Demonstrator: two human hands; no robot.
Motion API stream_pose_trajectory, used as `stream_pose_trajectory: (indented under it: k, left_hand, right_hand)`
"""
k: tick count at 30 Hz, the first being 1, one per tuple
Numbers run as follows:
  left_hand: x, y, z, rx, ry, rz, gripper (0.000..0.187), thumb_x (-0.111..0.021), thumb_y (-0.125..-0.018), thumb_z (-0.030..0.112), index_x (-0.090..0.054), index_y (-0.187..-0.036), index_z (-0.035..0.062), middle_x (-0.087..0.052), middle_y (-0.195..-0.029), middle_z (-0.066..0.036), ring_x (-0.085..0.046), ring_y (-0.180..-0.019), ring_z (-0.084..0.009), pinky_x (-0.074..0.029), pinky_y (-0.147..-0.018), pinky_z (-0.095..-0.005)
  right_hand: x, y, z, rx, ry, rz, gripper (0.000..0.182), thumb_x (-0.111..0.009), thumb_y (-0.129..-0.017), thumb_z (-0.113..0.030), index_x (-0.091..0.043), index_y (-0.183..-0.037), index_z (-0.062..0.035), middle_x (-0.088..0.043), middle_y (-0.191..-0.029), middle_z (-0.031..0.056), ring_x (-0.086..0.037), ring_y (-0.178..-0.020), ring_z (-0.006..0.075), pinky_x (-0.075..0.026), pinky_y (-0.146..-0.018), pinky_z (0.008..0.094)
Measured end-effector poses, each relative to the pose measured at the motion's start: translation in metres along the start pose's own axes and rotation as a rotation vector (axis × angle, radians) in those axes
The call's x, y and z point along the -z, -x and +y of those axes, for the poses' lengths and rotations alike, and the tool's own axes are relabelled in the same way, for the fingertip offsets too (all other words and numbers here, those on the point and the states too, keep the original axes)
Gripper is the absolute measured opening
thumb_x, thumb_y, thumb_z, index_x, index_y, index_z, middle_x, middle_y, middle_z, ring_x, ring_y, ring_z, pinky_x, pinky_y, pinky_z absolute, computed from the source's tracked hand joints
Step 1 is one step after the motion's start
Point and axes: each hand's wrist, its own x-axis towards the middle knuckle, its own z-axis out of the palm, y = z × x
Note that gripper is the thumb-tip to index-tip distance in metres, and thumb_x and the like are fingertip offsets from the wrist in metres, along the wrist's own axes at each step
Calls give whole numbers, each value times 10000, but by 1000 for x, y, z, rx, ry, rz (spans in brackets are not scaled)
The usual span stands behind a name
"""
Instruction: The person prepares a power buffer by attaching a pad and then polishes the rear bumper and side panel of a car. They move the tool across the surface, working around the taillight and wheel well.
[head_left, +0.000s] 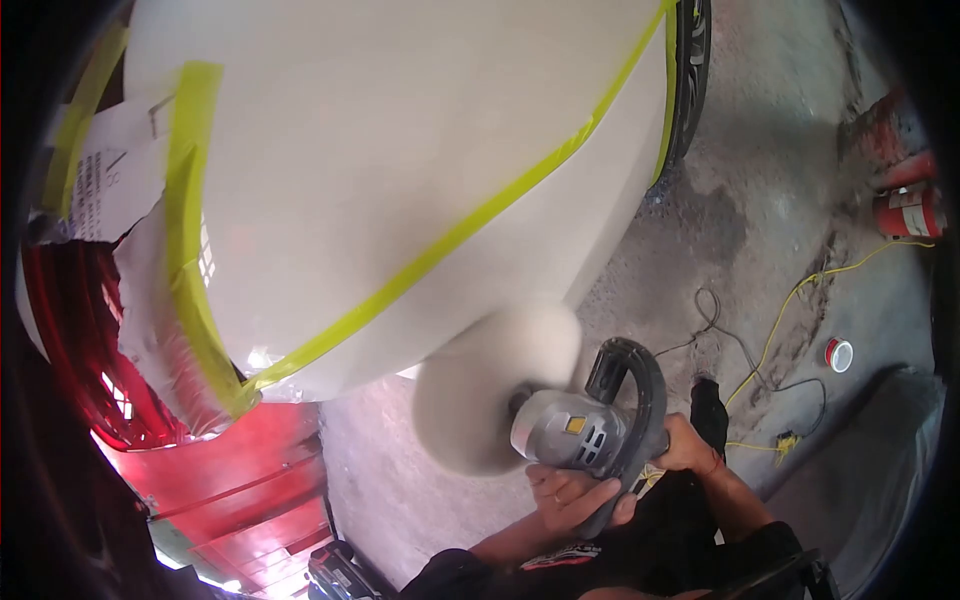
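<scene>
A grey and black polisher (575, 435) with a big pale buffing pad (490, 385) is in both of my hands. My left hand (572, 497) wraps around the lower end of its black loop handle, close to the grey head. My right hand (687, 443) is closed on the polisher's rear body, partly hidden behind the loop. The pad looks blurred and lies at the lower edge of a white car panel (340, 190), seemingly against it. Yellow-green masking tape (450, 240) crosses the panel diagonally.
More tape and paper (120, 180) border a red tail light (75, 330) at left. A wheel (690, 80) shows at top. A yellow cord (775, 320) and dark cable cross the concrete floor near a tape roll (839, 355) and a red container (908, 212).
</scene>
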Motion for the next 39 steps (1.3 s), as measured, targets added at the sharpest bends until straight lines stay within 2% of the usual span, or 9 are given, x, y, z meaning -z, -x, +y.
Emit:
stream_pose_trajectory:
  k: [6,12,14,17,19,22,26,30,39]
  left_hand:
    - [9,-15,-16,-146,113,56,440,-860,-703,340,-676,-1085,220,-600,-767,129,-574,-693,-38,-335,-708,-284]
    - [14,32,4,46,-86,87,419,-854,-716,342,-683,-1072,204,-568,-725,122,-540,-732,-77,-354,-738,-310]
    - [25,29,6,113,-52,-5,412,-853,-715,332,-683,-1067,200,-556,-711,116,-523,-751,-96,-363,-754,-332]
    - [31,3,3,-49,-24,30,428,-862,-710,349,-688,-1077,213,-563,-707,119,-539,-735,-77,-362,-736,-304]
    - [35,-9,-7,-132,10,37,438,-865,-709,362,-690,-1086,223,-572,-723,125,-546,-726,-64,-357,-722,-286]
    - [28,-14,-11,-230,53,107,449,-871,-702,394,-704,-1093,250,-592,-759,142,-566,-705,-30,-343,-683,-246]
    - [20,-3,-1,-140,-47,95,426,-856,-717,358,-707,-1092,220,-571,-735,149,-527,-676,-42,-339,-702,-255]
    - [17,-3,8,-54,-128,60,447,-844,-728,328,-693,-1124,188,-556,-757,158,-495,-682,-55,-321,-729,-251]
    - [39,-49,19,-199,-41,71,459,-838,-732,333,-698,-1155,223,-570,-713,158,-548,-720,-15,-328,-726,-249]
  right_hand:
    - [29,-44,-52,414,116,287,543,-787,-611,-210,-662,-1100,-9,-682,-924,235,-684,-873,414,-535,-787,411]
    - [22,-20,-27,112,181,-119,557,-782,-593,-221,-668,-1099,-16,-683,-957,229,-671,-921,425,-528,-799,415]
    - [12,-18,-30,94,148,-86,507,-803,-607,-210,-685,-1057,-7,-674,-892,235,-684,-808,385,-533,-776,384]
    - [8,-28,-37,64,165,-83,593,-814,-604,-248,-666,-1128,-13,-690,-977,229,-680,-931,418,-529,-810,411]
    - [10,-42,-46,353,27,242,617,-834,-589,-248,-666,-1133,-9,-699,-996,222,-696,-921,400,-530,-821,406]
    - [17,-51,-56,264,-58,170,627,-841,-591,-256,-671,-1142,-9,-703,-1007,212,-705,-915,380,-531,-828,403]
    - [17,-47,-17,271,228,9,585,-854,-636,-260,-682,-1138,-13,-715,-982,206,-717,-916,355,-538,-817,391]
    - [15,-27,-34,92,131,-57,599,-857,-597,-267,-686,-1106,-2,-720,-955,219,-721,-927,366,-544,-829,396]
    - [21,-50,-68,301,-65,85,533,-787,-602,-221,-688,-1082,-11,-713,-939,217,-705,-839,354,-538,-803,385]
